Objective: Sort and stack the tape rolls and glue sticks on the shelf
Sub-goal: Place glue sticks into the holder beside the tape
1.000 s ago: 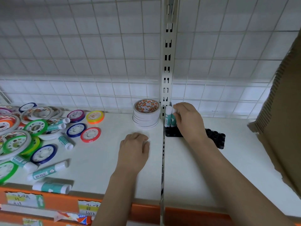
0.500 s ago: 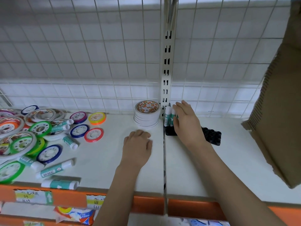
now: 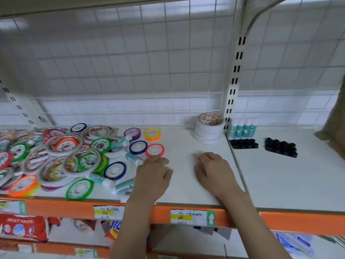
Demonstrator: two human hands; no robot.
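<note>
Several teal-and-white glue sticks (image 3: 242,128) stand upright at the back of a black holder tray (image 3: 243,143), right of the shelf upright. A stack of white tape rolls (image 3: 209,129) sits just left of that upright. A jumbled pile of colourful tape rolls (image 3: 56,156) covers the shelf's left side, with loose glue sticks (image 3: 124,186) lying among them. My left hand (image 3: 152,176) rests palm down at the pile's right edge, holding nothing. My right hand (image 3: 214,171) lies flat on the white shelf in front of the stack, also holding nothing.
A second black holder tray (image 3: 281,147) lies further right. A cardboard box (image 3: 336,128) stands at the far right edge. The slotted upright (image 3: 233,81) and wire grid close the back. The orange shelf front (image 3: 298,221) carries price labels.
My right hand has let go of the upright glue sticks and drawn back left onto the shelf. My left hand has slid left toward the pile. The view has swung left.
</note>
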